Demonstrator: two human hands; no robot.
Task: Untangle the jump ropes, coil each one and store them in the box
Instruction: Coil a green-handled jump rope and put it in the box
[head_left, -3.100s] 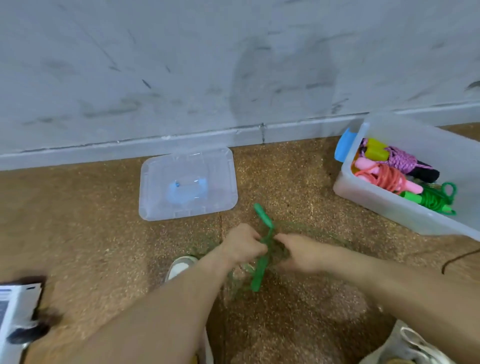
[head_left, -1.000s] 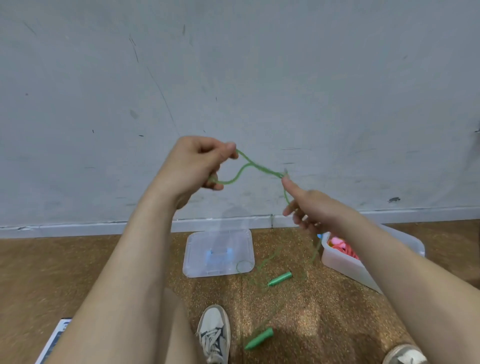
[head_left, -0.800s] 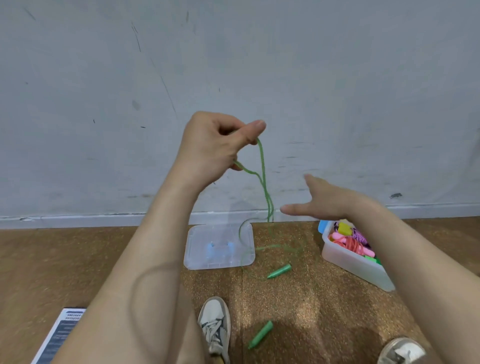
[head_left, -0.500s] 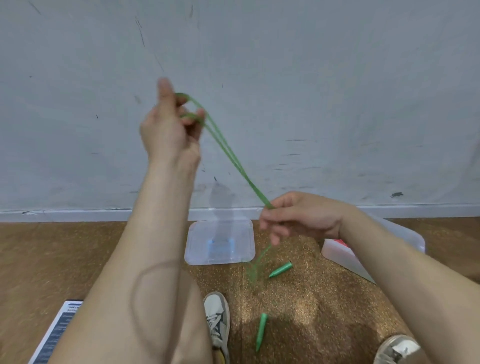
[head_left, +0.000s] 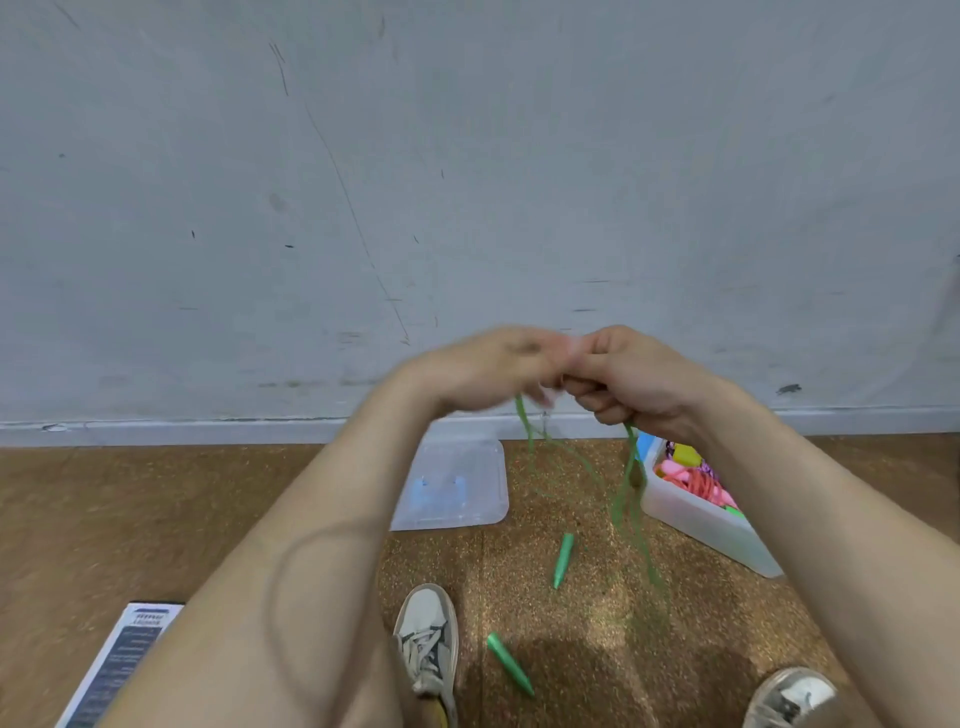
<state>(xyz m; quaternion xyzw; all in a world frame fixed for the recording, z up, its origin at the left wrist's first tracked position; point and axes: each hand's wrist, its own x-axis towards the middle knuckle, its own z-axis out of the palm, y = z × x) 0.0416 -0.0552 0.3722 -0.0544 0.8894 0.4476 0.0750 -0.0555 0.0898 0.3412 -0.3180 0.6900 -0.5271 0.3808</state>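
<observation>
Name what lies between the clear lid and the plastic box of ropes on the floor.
In the head view, strands of the green jump rope hang across that stretch, and one green handle lies on the brown floor there.

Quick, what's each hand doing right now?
Left hand: blurred, fingers curled, holding the green rope.
Right hand: gripping the same rope.

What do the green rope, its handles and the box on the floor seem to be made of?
Green cord: thin and limp, hanging in loose loops from the right hand; probably soft plastic or woven string, too blurred to tell. Green handles: smooth tapered cones with a slight sheen, likely hard plastic. Box: cloudy see-through walls showing the coloured ropes inside, so translucent plastic.
</observation>
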